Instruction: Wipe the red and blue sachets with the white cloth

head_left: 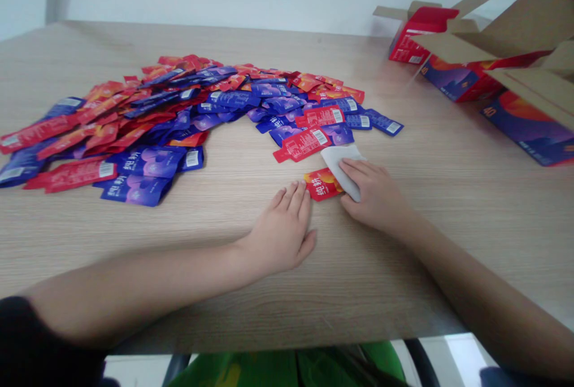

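Note:
My left hand (283,228) lies flat on the wooden table (251,291), fingers stretched out and together, fingertips just left of a red-orange sachet (321,184). My right hand (375,194) rests with its fingers pressing a white cloth or paper piece (341,162) that overlaps the right end of that sachet. A wide heap of red and purple-blue sachets (179,112) spreads across the table beyond both hands.
Several opened cardboard cartons with red and purple printing (488,58) stand at the back right, flaps spread. A bare strip of tabletop runs between my arms and the front edge. Below the edge I see a green seat (287,369).

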`<state>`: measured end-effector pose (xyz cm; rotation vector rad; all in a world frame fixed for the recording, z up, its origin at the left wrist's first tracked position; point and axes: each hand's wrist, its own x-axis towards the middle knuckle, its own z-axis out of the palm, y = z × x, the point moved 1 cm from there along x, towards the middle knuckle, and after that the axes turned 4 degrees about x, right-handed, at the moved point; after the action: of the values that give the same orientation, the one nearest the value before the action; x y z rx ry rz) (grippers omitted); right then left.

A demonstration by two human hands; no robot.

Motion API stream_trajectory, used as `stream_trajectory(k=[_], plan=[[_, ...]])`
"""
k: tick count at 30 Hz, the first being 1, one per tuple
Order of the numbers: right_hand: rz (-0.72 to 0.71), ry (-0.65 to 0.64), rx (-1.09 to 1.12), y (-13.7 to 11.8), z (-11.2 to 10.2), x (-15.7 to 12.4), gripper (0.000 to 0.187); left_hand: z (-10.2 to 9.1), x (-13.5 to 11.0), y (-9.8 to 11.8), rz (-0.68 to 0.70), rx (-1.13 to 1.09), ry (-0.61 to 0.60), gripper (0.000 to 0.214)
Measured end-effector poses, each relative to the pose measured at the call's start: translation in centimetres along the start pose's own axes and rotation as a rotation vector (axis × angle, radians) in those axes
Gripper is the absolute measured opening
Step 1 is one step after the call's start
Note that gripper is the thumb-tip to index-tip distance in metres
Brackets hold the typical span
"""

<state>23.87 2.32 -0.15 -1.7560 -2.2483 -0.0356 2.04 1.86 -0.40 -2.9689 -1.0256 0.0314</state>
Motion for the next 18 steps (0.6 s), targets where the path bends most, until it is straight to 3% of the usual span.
stream_trajectory(k=[6, 13, 18], plan=[[0.023, 0.023, 0.046, -1.0, 0.5, -0.5, 0.058, 0.0, 0.0, 0.1, 0.003, -0.001, -0.009, 0.069], [-0.215, -0.073, 0.108, -4.7, 0.9, -0.8, 0.062, 0.0, 0.0, 0.0, 0.013, -0.015, 0.037, 0.063], [0.063, -0.028, 0.04, -1.8, 0.5, -0.5, 0.059, 0.1, 0.0, 0.0, 0.011, 0.002, 0.009, 0.069]])
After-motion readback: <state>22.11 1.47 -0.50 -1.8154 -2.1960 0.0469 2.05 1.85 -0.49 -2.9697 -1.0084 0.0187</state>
